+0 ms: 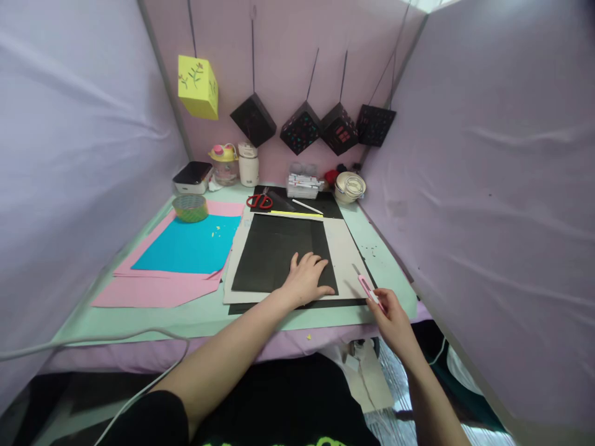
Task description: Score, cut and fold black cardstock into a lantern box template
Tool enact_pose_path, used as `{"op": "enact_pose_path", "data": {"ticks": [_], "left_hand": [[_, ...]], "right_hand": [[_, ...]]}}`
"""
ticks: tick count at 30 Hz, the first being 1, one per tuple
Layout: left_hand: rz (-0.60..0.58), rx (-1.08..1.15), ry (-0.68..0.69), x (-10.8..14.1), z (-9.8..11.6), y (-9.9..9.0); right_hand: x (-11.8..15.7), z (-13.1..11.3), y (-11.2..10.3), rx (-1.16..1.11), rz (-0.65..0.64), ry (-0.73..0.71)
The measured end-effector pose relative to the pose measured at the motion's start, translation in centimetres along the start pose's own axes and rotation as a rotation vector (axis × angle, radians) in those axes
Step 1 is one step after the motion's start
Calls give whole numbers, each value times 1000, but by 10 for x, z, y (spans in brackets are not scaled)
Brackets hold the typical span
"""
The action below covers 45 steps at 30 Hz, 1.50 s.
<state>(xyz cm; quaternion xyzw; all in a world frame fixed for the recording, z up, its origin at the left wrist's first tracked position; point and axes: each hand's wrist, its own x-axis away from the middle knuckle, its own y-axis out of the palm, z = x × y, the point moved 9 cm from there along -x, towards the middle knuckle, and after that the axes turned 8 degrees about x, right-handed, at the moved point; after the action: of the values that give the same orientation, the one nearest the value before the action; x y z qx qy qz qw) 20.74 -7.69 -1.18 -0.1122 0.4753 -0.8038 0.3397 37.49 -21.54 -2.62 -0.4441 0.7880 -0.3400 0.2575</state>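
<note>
My left hand [307, 279] lies flat with its fingers spread on a sheet of black paper [269, 257], near the sheet's right edge. Beneath that sheet is a larger white board [348, 254], with more black paper showing under its front edge. In my right hand [390, 316] is a pink craft knife [370, 292], its blade out and pointing away from me over the board's right side. Beyond the black sheet lie a yellow strip [297, 214], a white pen-like stick [307, 206] and red-handled scissors [260, 201].
Blue paper [190, 244] and pink paper [153, 292] cover the table's left side, with a roll of tape [190, 208] on top. Bottles, a box of markers [303, 184] and a bowl [349, 187] line the back. Paper cubes hang above; a white cable [116, 336] crosses the front left.
</note>
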Motion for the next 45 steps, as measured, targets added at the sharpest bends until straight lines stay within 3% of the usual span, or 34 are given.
{"op": "enact_pose_path", "data": {"ticks": [4,12,18,26,33,40,45], "left_hand": [[59,39,-2,2,-4,-7],[76,-72,-184,-12,-10,-15],[176,-77,-188,-14,-12,-15],[214,-95,-189,-12,-11,-14],[223,-32,-232,-11,-16,-19],[278,70,-253,-11,-26,-26],[297,100,-236,-10,-26,-27]], "right_hand": [[-13,4,-7,8,-10,-15],[-42,-6,-3,67,-80,-88],[-49,-10,4,111,-129,-101],[-52,-15,8,178,-134,-117],[-49,-15,6,211,-144,-102],[-30,-11,-8,214,-193,-43],[-20,-10,-6,167,-246,-76]]}}
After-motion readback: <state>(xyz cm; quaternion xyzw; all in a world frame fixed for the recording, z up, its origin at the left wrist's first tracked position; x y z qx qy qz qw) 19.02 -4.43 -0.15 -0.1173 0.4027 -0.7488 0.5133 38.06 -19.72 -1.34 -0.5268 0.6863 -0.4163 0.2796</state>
